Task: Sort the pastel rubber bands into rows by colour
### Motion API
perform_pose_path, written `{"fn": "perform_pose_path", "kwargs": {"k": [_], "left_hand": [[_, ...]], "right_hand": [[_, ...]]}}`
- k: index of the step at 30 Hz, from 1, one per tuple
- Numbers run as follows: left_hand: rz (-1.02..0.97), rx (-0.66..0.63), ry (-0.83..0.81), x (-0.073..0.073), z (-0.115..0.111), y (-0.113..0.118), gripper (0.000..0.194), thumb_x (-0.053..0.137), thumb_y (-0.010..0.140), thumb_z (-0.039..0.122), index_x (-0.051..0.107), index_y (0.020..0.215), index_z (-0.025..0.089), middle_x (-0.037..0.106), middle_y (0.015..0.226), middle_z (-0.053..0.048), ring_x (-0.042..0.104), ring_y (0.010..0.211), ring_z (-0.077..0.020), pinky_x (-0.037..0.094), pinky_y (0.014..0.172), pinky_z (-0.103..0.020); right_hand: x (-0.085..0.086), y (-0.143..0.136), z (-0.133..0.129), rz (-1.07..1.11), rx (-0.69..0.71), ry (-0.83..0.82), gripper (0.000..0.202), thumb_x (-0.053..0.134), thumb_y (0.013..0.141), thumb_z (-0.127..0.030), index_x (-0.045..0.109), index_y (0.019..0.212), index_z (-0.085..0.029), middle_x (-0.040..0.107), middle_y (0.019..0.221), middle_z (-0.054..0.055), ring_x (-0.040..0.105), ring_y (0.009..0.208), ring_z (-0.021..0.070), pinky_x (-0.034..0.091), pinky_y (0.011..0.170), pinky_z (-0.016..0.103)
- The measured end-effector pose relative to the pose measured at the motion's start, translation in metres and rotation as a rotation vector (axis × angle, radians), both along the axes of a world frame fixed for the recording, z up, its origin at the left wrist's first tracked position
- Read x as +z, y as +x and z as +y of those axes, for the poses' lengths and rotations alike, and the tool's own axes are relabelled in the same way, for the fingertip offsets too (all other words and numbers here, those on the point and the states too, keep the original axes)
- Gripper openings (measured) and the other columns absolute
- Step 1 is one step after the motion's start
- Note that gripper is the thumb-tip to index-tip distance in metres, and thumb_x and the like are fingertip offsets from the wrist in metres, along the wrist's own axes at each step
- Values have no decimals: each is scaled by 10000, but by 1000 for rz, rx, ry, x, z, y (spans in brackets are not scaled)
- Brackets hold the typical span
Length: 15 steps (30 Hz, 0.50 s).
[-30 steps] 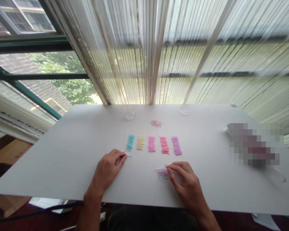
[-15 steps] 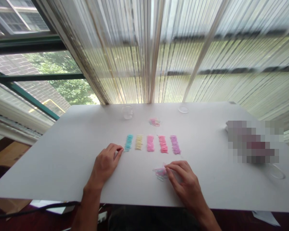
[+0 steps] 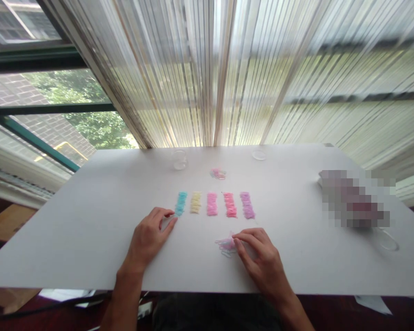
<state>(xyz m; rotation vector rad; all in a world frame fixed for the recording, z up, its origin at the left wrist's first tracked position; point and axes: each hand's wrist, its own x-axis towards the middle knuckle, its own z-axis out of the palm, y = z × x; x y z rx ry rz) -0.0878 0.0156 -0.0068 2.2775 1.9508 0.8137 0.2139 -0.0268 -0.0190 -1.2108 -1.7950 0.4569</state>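
Several coloured columns of small clips lie side by side on the white table (image 3: pixel 100 220): blue (image 3: pixel 181 203), yellow (image 3: pixel 195 202), pink (image 3: pixel 212 204), coral (image 3: pixel 230 205) and purple (image 3: pixel 247 205). My left hand (image 3: pixel 150 236) rests by the lower end of the blue column, thumb and forefinger apart, nothing visible between them. At the right edge of a loose mixed pile (image 3: pixel 226 244), my right hand (image 3: pixel 260 255) has its thumb and forefinger close together. Whatever lies between those fingertips is too small to make out.
Farther back are a small mixed pile (image 3: pixel 218 174), a clear round container (image 3: pixel 180 160) and a clear lid (image 3: pixel 258 155). A blurred-out object (image 3: pixel 353 200) lies at the right, with a clear ring (image 3: pixel 388 240) beside it. Curtains (image 3: pixel 207 78) hang behind the table.
The thumb and forefinger of my left hand have parted beside the blue column. My right hand stays at the near pile. The whole view has shifted slightly.
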Motion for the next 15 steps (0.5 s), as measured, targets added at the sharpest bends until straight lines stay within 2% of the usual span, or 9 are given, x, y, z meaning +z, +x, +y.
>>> {"fn": "perform_pose_path", "kwargs": {"k": [7, 11, 13, 15], "left_hand": [[58, 15, 41, -2, 6, 1, 223, 537, 1003, 379, 684, 951, 220, 716, 938, -20, 619, 663, -169, 473, 650, -274], [71, -2, 90, 1, 1, 2, 237, 517, 1017, 365, 682, 947, 210, 711, 904, -27, 599, 641, -170, 468, 643, -285], [50, -46, 105, 4, -5, 8, 255, 495, 1029, 356, 682, 944, 204, 707, 882, -30, 593, 639, -172, 479, 658, -298], [12, -146, 74, 7, -13, 22, 263, 476, 1039, 338, 688, 960, 204, 714, 893, -34, 607, 663, -171, 499, 692, -309]], "right_hand": [[0, 0, 0, 5, -12, 15, 119, 597, 993, -224, 715, 998, -236, 691, 938, 67, 646, 922, 234, 577, 794, 383], [0, 0, -1, 17, -92, 35, 133, 589, 975, -210, 718, 992, -235, 694, 946, 72, 650, 923, 243, 575, 800, 395], [-2, 1, -1, 23, -156, 49, 163, 564, 963, -181, 713, 1003, -232, 694, 957, 72, 649, 928, 244, 573, 806, 400], [-4, 1, -1, 28, -198, 53, 197, 538, 946, -152, 709, 1004, -232, 694, 960, 72, 648, 927, 244, 573, 805, 402]]}}
